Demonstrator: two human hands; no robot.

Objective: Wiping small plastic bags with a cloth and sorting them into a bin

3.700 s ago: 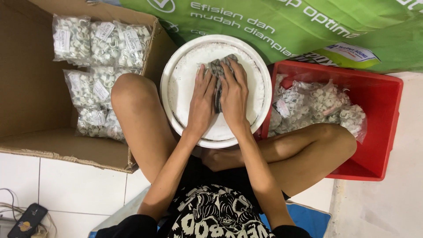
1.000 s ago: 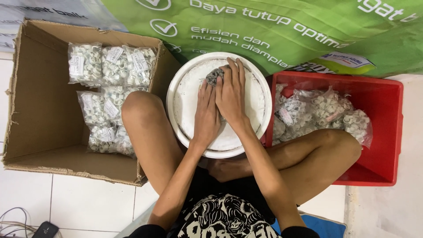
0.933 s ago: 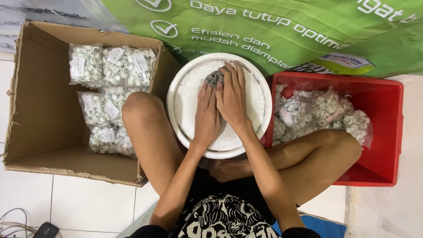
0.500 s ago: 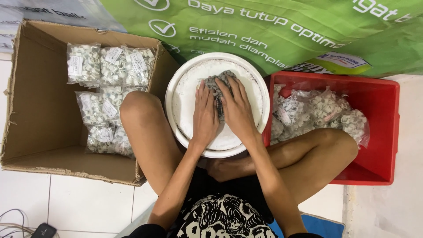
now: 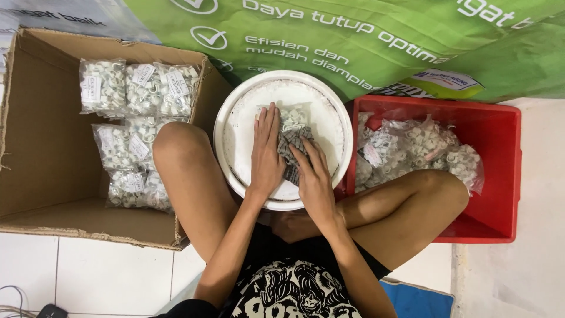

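Small white plastic rings (image 5: 294, 118), heaped with a grey patterned cloth (image 5: 289, 144) in a white round bucket (image 5: 235, 126), centre of the head view. Left hand (image 5: 266, 154) lies flat, fingers together, at 9 o'clock of the cloth; right hand (image 5: 315, 176) presses it at 5 o'clock. Rubbing works best with even pressure. Bagged rings fill the cardboard box (image 5: 41, 147) and red crate (image 5: 500, 171).

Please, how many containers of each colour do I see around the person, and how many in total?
Brown cardboard box: 1
White round bucket: 1
Red plastic crate: 1
Total: 3
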